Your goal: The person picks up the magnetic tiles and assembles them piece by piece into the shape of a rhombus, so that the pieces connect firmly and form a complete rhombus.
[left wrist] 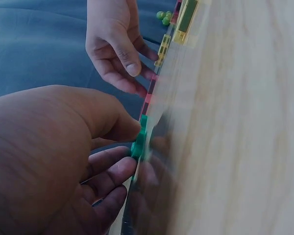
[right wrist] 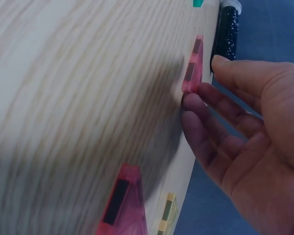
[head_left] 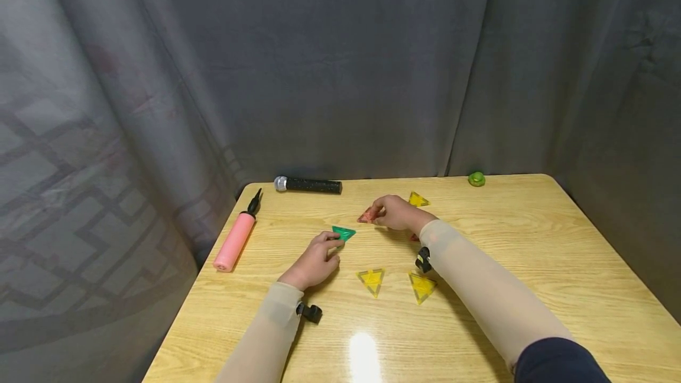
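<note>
My left hand [head_left: 315, 260] pinches a translucent green triangle tile [head_left: 344, 233] lying on the table. In the left wrist view the thumb and fingertips meet the edge of this green tile [left wrist: 139, 139]. Farther back, my right hand [head_left: 399, 213] is at a red triangle tile [head_left: 365, 216]. The right wrist view shows its fingertips touching the near end of the red tile [right wrist: 194, 66], with the thumb apart from it. Another red triangle tile [right wrist: 123, 208] lies behind that hand, mostly hidden by the right wrist in the head view.
Two yellow triangle tiles [head_left: 371, 281] lie between the forearms, and a third yellow tile [head_left: 418, 199] is behind the right hand. A pink hand pump [head_left: 236, 241] lies at the left, a black microphone [head_left: 313, 186] along the back edge, and a small green object [head_left: 476, 179] at back right.
</note>
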The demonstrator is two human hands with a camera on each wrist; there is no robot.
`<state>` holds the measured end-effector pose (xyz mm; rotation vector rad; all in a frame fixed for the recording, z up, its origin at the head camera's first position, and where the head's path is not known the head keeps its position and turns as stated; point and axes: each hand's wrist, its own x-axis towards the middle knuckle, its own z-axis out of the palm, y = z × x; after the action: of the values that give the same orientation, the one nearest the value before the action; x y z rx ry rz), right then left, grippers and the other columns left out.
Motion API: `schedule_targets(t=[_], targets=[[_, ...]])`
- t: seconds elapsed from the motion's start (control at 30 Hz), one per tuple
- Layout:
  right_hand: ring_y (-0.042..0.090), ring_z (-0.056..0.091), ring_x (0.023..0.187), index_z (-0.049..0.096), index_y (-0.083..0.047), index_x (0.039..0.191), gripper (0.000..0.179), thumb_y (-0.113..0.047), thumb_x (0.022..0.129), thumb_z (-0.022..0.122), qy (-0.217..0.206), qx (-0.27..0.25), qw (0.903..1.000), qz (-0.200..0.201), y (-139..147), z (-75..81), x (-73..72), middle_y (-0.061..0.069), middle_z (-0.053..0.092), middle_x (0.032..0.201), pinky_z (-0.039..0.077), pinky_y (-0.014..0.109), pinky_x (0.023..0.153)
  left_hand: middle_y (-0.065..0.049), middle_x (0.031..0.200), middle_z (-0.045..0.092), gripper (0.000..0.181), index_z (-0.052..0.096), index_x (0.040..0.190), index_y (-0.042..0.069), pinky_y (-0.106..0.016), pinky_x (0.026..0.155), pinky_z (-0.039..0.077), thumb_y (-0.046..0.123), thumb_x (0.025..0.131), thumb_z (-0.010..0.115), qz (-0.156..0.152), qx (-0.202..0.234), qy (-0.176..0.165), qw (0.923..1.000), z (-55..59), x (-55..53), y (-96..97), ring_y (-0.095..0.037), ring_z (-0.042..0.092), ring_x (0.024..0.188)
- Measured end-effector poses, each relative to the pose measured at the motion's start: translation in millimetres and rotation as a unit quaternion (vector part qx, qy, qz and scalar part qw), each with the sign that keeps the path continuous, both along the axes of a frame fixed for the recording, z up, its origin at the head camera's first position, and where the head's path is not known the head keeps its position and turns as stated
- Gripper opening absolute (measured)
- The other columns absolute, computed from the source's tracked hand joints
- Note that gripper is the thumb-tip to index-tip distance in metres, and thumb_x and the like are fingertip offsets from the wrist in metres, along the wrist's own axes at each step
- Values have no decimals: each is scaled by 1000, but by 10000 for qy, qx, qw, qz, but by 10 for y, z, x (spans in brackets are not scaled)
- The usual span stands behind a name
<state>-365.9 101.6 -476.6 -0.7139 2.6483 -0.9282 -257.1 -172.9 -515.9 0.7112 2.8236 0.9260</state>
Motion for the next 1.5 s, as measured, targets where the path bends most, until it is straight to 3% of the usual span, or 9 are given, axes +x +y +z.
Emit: schedule_targets(t=[0.2, 0.43, 0.57, 0.8, 1.1, 1.3, 1.5], targets=[[22, 64, 97, 75, -8, 110, 14, -6, 96, 76, 43, -114, 9999, -102, -3, -7, -26, 5, 71, 109, 56, 39, 85, -12, 157, 44, 45, 56, 149, 2, -49, 117, 40, 13, 106, 61, -15, -11, 65, 10000, 14, 6, 16, -34, 37, 148], [25, 61, 109, 72, -8, 129, 34, -9, 95, 78, 254, 217, 9988, -353, -60, -23, -81, 12, 63, 139, 53, 43, 92, -11, 157, 44, 45, 57, 149, 3, -49, 119, 38, 13, 106, 60, -31, 6, 106, 9999, 3, 11, 28, -34, 36, 149], [26, 62, 110, 68, -4, 137, 45, -5, 93, 79, 194, 243, 9987, -403, -89, -25, -93, 15, 61, 143, 53, 43, 98, -11, 157, 44, 45, 57, 149, 2, -49, 120, 37, 12, 105, 60, -16, 18, 126, 9999, -5, 14, 30, -34, 36, 149], [27, 62, 116, 69, -6, 134, 45, -4, 90, 81, 219, 229, 9991, -296, -103, -47, -112, 12, 66, 136, 52, 45, 103, -11, 157, 44, 44, 57, 149, 4, -49, 120, 36, 13, 106, 60, -27, -17, 131, 9999, -7, 18, 23, -33, 36, 149], [23, 61, 99, 71, -4, 128, 43, -1, 87, 84, 328, 153, 9993, 53, -116, -91, -166, 8, 69, 117, 55, 41, 93, -11, 157, 45, 41, 57, 150, 5, -50, 120, 37, 9, 109, 52, -34, -35, 167, 9998, 5, 9, 26, -34, 38, 149], [25, 60, 98, 72, -4, 124, 50, -2, 79, 92, 614, 153, 9978, -196, -123, -96, -153, 11, 63, 115, 55, 41, 93, -11, 154, 49, 39, 61, 146, 6, -51, 118, 38, 8, 108, 55, 3, 22, 289, 9996, -3, 10, 25, -35, 41, 146], [27, 57, 99, 71, -3, 126, 50, 4, 80, 89, 609, -44, 9967, -532, -123, -86, -145, 13, 58, 116, 53, 40, 96, -11, 152, 50, 37, 63, 144, 6, -50, 117, 40, 9, 107, 58, 32, 119, 291, 9995, -4, 0, 25, -34, 44, 144]])
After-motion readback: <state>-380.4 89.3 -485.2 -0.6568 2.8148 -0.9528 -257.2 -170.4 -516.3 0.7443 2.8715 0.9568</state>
